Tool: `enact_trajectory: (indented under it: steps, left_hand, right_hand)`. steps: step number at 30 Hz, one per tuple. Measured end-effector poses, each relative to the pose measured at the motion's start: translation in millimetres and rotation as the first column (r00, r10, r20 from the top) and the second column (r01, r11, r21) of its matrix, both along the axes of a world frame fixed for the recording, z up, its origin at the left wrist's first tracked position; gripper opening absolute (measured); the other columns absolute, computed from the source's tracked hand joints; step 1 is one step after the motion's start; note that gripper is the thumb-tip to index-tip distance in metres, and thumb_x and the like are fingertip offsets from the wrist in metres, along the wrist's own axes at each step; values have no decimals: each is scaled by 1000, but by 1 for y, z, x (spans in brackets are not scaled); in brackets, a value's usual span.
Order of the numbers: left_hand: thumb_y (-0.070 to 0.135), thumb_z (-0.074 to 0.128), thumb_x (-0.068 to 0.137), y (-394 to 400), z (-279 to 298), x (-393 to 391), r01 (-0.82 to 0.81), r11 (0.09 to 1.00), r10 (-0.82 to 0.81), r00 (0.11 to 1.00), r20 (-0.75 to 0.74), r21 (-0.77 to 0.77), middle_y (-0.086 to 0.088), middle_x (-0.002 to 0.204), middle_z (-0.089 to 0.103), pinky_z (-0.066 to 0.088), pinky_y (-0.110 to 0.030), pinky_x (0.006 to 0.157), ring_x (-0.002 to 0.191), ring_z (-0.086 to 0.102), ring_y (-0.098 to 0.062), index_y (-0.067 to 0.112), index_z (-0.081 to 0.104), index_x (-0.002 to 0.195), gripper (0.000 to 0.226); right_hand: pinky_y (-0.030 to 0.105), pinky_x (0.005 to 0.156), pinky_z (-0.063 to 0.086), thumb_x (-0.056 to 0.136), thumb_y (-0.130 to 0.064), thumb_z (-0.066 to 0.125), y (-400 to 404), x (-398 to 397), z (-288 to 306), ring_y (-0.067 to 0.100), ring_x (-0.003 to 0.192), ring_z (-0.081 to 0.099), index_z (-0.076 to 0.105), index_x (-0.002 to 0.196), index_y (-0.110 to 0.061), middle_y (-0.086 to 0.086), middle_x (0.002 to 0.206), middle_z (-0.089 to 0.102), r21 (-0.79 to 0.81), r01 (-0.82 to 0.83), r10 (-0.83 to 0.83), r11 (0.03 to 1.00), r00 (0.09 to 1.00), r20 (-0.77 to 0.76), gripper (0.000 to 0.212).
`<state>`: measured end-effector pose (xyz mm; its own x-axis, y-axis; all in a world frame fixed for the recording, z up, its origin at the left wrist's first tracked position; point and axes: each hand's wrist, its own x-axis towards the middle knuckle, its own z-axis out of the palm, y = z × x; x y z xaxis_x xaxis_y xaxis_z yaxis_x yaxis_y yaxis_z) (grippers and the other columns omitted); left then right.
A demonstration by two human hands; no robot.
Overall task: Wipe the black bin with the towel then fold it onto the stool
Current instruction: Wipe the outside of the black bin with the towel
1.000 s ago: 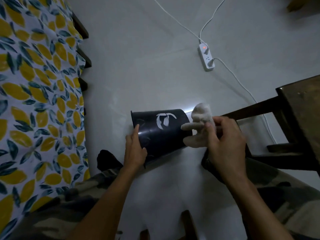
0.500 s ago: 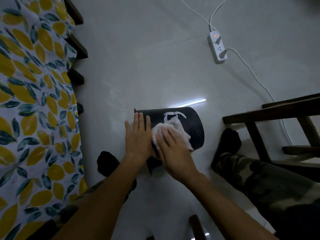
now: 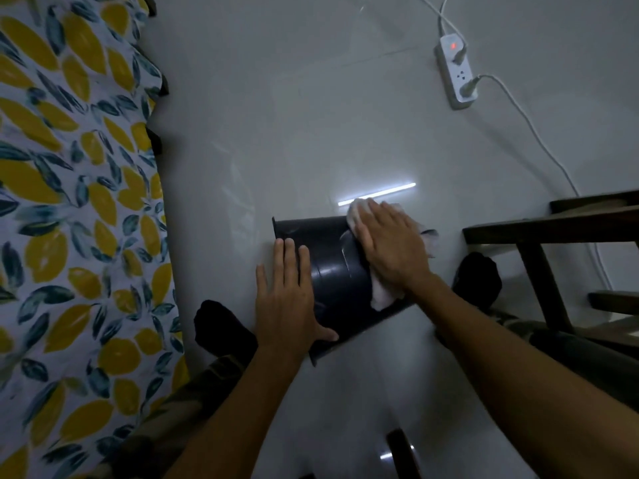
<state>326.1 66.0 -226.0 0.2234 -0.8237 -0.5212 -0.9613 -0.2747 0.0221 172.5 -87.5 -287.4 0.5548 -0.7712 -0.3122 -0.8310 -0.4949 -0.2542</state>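
The black bin (image 3: 333, 274) lies on its side on the pale floor, its open rim toward the left. My left hand (image 3: 287, 299) rests flat on the bin's wall near the rim, fingers spread, holding it still. My right hand (image 3: 390, 247) presses the white towel (image 3: 380, 293) against the bin's far end, near its base. The towel shows above and below my palm. The dark wooden stool (image 3: 553, 233) stands at the right edge, only partly in view.
A bed with a yellow lemon-print sheet (image 3: 69, 202) fills the left side. A white power strip (image 3: 456, 70) with cables lies on the floor at the upper right. My feet in black socks (image 3: 221, 326) sit on either side of the bin.
My right hand has slid the towel along the bin from the middle toward its base on the right. My left hand has stayed flat near the rim.
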Motion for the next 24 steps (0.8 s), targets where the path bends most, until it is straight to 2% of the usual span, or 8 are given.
enact_trajectory:
  steps: [4, 8, 11, 14, 17, 21, 23, 24]
  left_hand:
    - [89, 72, 49, -6, -3, 3, -24, 999, 23, 999, -43, -28, -18, 168, -18, 8, -52, 126, 155, -16, -35, 9, -8, 162, 159]
    - [90, 76, 38, 7, -13, 1, -34, 994, 28, 998, -55, -104, -25, 168, 2, 17, -50, 123, 155, 4, -42, -1, 13, 160, 164]
    - [88, 77, 39, 16, -15, -5, -27, 996, 23, 998, -53, -83, -24, 168, -3, 15, -50, 123, 156, -2, -40, 0, 12, 161, 164]
    - [86, 77, 44, 15, -6, -9, -49, 995, 43, 996, -75, -81, -19, 169, -10, 13, -52, 124, 156, -10, -36, 6, 7, 162, 159]
    - [83, 79, 46, 12, -4, -13, -52, 996, 45, 995, -86, -73, -17, 169, -12, 14, -54, 125, 156, -10, -36, 9, 5, 162, 157]
    - [82, 83, 35, 27, -13, -20, -64, 993, 55, 994, -94, -101, -23, 168, 7, 26, -54, 120, 155, 9, -41, 2, 20, 158, 160]
    - [80, 84, 35, 34, -15, -23, -56, 993, 46, 994, -98, -100, -24, 168, 8, 30, -56, 118, 155, 10, -42, 2, 20, 158, 160]
    - [80, 84, 36, 34, -14, -22, -52, 994, 43, 994, -97, -93, -23, 169, 6, 29, -57, 118, 156, 8, -41, 3, 18, 159, 159]
  right_hand:
    - [51, 125, 19, 109, -35, 21, 41, -23, 11, 33, 156, 21, 27, 160, -8, 16, 167, 26, -64, 73, -73, 995, 997, 14, 58]
    - [53, 126, 18, 109, -29, 37, 120, -11, 25, 29, 159, 6, 23, 161, -8, 14, 170, 16, -35, -224, 227, 974, 963, 143, 58]
    - [52, 125, 19, 105, -33, 39, 65, 12, 13, 27, 156, 22, 29, 159, -19, 9, 166, 31, -45, -355, 357, 934, 923, 142, 57]
    - [49, 112, 38, 106, -48, 21, -13, 15, -1, 25, 133, 54, 49, 144, -30, 0, 144, 58, -9, -48, 48, 999, 999, 3, 50]
    - [50, 115, 36, 108, -44, 20, 0, -18, -2, 30, 139, 49, 49, 147, -23, 5, 150, 53, -58, 119, -115, 991, 992, 57, 53]
    - [49, 126, 23, 105, -25, 39, 100, -19, 15, 31, 156, 21, 32, 159, -12, 13, 168, 25, -17, -195, 194, 981, 963, 187, 56]
    - [47, 116, 41, 106, -27, 41, 81, 1, 12, 31, 147, 40, 25, 162, -24, 6, 171, 19, 61, -305, 277, 950, 919, 281, 58]
    - [44, 104, 52, 107, -31, 38, 57, 12, 7, 28, 133, 55, 28, 160, -28, 3, 169, 26, 91, -258, 224, 962, 933, 282, 54]
